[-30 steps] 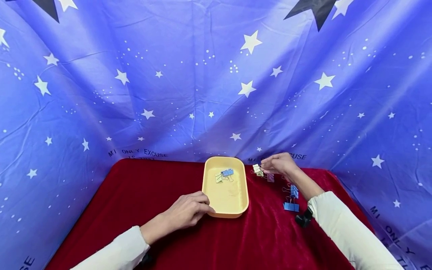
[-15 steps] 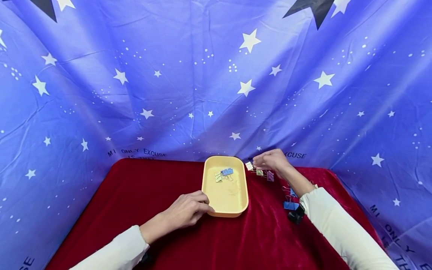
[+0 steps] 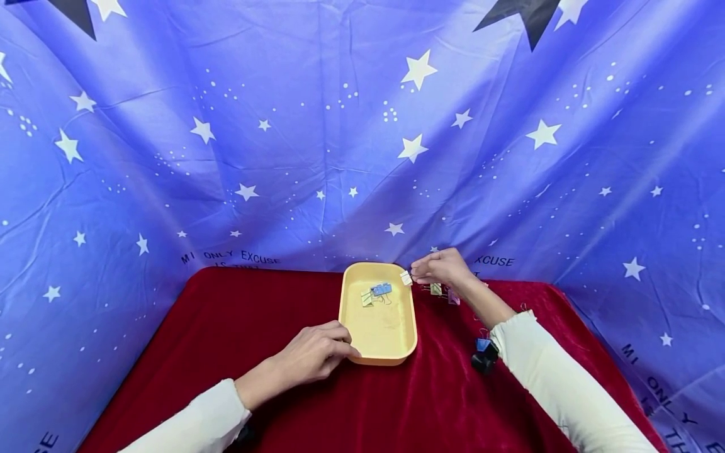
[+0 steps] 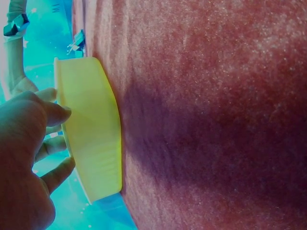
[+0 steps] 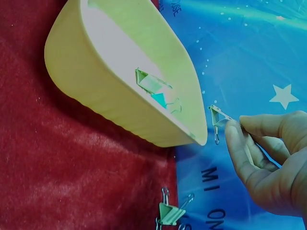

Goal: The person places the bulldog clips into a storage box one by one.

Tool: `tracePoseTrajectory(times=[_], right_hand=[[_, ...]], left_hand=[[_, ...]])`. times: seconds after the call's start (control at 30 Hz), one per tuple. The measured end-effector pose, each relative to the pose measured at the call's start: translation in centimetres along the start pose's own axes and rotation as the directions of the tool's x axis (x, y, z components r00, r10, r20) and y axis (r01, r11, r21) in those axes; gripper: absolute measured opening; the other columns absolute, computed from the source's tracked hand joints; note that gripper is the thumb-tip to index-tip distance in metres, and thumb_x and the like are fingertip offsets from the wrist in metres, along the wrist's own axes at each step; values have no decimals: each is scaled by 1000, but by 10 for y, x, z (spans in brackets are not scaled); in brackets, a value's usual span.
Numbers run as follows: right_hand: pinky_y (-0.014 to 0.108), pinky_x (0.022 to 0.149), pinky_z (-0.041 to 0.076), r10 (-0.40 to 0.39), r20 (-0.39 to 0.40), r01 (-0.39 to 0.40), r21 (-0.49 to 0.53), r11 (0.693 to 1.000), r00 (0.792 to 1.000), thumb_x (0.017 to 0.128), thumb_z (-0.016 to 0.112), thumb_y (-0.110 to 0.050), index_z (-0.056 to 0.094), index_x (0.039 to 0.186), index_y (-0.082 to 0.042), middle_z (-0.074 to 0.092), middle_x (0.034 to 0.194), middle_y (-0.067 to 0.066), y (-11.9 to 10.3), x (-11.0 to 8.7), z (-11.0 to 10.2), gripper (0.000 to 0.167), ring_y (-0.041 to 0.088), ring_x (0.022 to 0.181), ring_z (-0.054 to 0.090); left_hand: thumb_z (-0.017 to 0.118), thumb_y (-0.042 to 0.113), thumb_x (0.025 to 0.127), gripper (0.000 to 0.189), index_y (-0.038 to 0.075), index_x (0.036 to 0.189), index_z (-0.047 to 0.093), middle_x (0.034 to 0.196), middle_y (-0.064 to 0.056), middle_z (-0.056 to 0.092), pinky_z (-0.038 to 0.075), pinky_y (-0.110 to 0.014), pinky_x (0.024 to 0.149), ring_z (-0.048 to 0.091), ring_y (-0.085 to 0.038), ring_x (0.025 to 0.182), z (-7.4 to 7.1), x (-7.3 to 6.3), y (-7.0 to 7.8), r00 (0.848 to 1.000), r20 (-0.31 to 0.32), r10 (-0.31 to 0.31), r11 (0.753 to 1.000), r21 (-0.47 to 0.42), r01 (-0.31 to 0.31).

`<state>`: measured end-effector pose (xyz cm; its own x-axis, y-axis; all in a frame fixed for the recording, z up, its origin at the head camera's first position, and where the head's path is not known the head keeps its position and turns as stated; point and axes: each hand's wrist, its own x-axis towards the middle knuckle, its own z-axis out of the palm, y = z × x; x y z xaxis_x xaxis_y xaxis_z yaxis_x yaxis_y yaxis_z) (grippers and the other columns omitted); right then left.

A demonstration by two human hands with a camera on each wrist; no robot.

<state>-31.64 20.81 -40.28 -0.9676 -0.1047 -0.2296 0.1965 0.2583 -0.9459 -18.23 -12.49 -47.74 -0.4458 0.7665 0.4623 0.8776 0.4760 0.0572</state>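
My right hand (image 3: 438, 268) pinches a white binder clip (image 3: 406, 278) by one end, at the far right rim of the yellow tray (image 3: 378, 340). In the right wrist view this binder clip (image 5: 218, 117) hangs just outside the tray's end, held between thumb and fingers. Inside the tray lie a pale green binder clip (image 3: 367, 299) and a blue binder clip (image 3: 381, 289). My left hand (image 3: 311, 352) grips the tray's near left corner. Seen from the left wrist, its thumb and fingers (image 4: 60, 173) hold the rim.
Right of the tray, a yellowish binder clip (image 3: 435, 289) and a purple one (image 3: 454, 297) lie on the red cloth (image 3: 272, 302). A blue binder clip (image 3: 483, 344) nearer me is partly hidden by the right wrist camera (image 3: 483, 360). A starry blue curtain (image 3: 317, 157) stands close behind.
My right hand has carried the white binder clip leftward from beside the other clips to the tray's rim. The left hand and the tray have stayed put.
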Motion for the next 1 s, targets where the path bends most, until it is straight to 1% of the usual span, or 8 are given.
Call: tracePoseTrajectory(times=[0.1,0.2,0.33,0.47,0.6,0.73,0.8,1.0], right_hand=[[31,87,69,-8,9,8,-35,999,1000,93,77,10,72,132,18,82,122,27,-1,0,5,40,11,80,82],[36,93,68,-11,19,12,-62,998,1000,93,78,10,73,131,17,82,121,27,-3,1,11,39,12,81,82],[40,95,68,-35,40,38,-83,996,999,92,78,11,75,128,17,83,116,27,-3,2,19,36,14,82,81],[41,93,69,-71,65,79,-127,989,995,91,77,10,76,124,19,84,110,26,-1,3,26,33,15,81,81],[41,93,70,-92,97,107,-159,981,991,91,77,10,75,122,21,84,108,27,2,4,32,33,15,80,80],[38,90,70,-94,106,111,-169,979,990,90,78,10,76,119,21,85,108,26,5,5,37,31,15,80,80],[39,89,70,-95,104,113,-178,978,990,90,79,10,78,116,19,85,106,26,6,5,39,28,15,79,80],[39,85,71,-95,101,116,-229,967,990,88,81,7,81,110,16,86,100,22,7,4,41,24,16,78,81]], left_hand=[[83,0,89,34,27,107,90,94,11,67,51,-14,74,62,-5,92,0,0,0,1000,11,-6,1000,-4,6],[83,0,89,33,28,107,89,93,11,67,51,-14,74,62,-5,92,0,0,0,1000,10,-6,1000,-1,6],[85,1,89,31,27,106,89,93,11,67,52,-14,74,62,-5,92,1,0,0,1000,-1,1,1000,7,-1],[81,0,91,32,27,107,89,94,10,68,53,-15,75,63,-6,93,0,0,-1,1000,7,4,1000,0,-4],[77,0,93,33,27,108,89,96,9,70,54,-15,76,63,-6,94,0,0,-1,1000,18,4,1000,-10,-4],[80,-1,91,33,27,108,89,95,10,70,53,-15,76,64,-6,93,-1,0,0,1000,11,6,1000,-5,-6],[83,0,90,32,27,107,89,94,11,69,53,-15,76,64,-5,93,0,0,0,1000,4,3,1000,-1,-3],[84,3,93,28,26,106,90,94,11,68,55,-16,78,65,-6,94,0,0,0,1000,-5,-2,1000,0,2]])
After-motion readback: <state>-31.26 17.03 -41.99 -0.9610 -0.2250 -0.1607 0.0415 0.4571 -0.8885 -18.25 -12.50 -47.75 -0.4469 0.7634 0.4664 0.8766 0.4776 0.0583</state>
